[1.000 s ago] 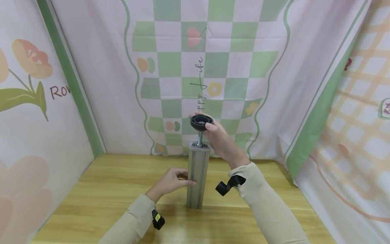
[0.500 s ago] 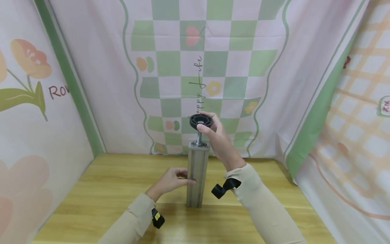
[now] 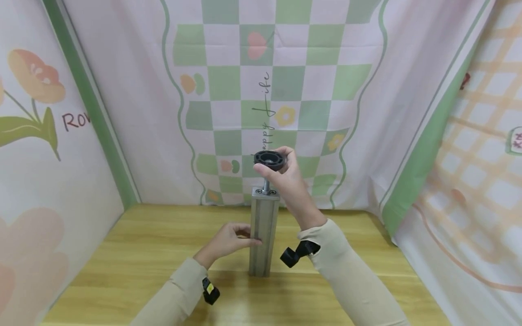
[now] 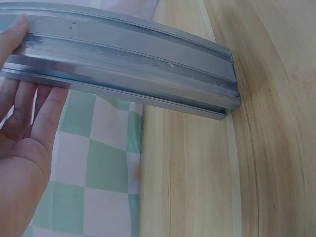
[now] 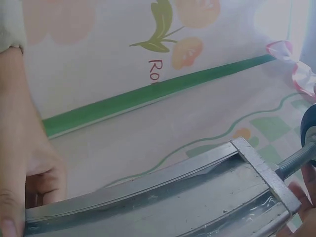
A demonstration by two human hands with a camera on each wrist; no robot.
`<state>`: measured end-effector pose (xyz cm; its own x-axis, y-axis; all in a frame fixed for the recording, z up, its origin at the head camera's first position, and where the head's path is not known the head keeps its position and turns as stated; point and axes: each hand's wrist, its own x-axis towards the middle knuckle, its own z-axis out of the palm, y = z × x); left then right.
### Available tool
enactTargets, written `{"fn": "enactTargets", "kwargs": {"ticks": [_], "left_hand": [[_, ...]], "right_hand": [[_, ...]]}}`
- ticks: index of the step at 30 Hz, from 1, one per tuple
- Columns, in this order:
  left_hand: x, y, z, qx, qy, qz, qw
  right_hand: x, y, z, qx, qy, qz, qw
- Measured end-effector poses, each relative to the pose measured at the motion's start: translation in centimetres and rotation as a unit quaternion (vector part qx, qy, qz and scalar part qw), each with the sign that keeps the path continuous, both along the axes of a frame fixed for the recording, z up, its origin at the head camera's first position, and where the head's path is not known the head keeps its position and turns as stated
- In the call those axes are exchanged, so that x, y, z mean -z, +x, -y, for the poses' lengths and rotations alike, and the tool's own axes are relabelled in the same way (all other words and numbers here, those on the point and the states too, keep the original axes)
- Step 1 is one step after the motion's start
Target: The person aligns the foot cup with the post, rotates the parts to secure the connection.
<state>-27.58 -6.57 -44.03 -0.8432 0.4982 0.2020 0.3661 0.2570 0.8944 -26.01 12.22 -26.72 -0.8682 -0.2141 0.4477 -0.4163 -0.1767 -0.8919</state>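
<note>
An aluminium profile bar (image 3: 264,231) stands upright on the wooden table, grooves running along its sides. A metal end plate (image 5: 264,174) caps its top, and a threaded rod (image 3: 266,184) rises from that plate. On the rod sits a round black levelling foot (image 3: 259,158), hollow side up. My right hand (image 3: 290,179) grips the foot's rim, thumb at the near side and fingers round the far right. Lower down, my left hand (image 3: 227,242) holds the bar from the left; in the left wrist view its thumb lies across one face and its fingers (image 4: 49,111) reach underneath.
The wooden table (image 3: 163,240) reaches back to a hanging cloth (image 3: 228,83) with green and white checks. Patterned cloth (image 3: 32,181) closes the left side, and another cloth (image 3: 469,203) hangs on the right. Both wrists carry black camera mounts (image 3: 299,253).
My right hand has turned round the foot, its thumb sliding from the right side to the front left of the rim. The left hand and the bar have stayed put.
</note>
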Motion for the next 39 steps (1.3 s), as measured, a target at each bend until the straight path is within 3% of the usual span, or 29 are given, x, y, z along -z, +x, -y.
{"fn": "enactTargets", "kwargs": {"ticks": [3,9,14,18,27,34,39], "left_hand": [[0.0,0.0,0.0,-0.001,0.0,0.001,1.0],[0.0,0.0,0.0,-0.004,-0.004,0.006,1.0],[-0.1,0.0,0.0,-0.009,-0.008,0.009,0.9999],[0.0,0.0,-0.1,-0.008,-0.013,0.006,0.9999],[-0.1,0.1,-0.1,-0.015,-0.01,0.01,0.9998],[0.2,-0.1,0.0,-0.009,-0.003,0.012,0.9999],[0.3,-0.2,0.0,-0.004,0.004,0.013,0.9999]], "right_hand": [[0.0,-0.1,0.0,-0.008,-0.003,-0.012,0.9999],[0.1,-1.1,-1.0,-0.031,0.072,-0.076,0.994],[-0.2,-2.1,-1.8,-0.137,0.042,-0.076,0.9868],[-0.1,-2.3,-2.4,-0.186,0.02,-0.075,0.9795],[0.0,-2.3,-2.6,-0.168,0.021,-0.106,0.9798],[-0.2,-1.8,-2.7,-0.115,0.039,-0.073,0.9899],[-0.5,-1.5,-2.6,-0.091,0.063,-0.062,0.9919]]}}
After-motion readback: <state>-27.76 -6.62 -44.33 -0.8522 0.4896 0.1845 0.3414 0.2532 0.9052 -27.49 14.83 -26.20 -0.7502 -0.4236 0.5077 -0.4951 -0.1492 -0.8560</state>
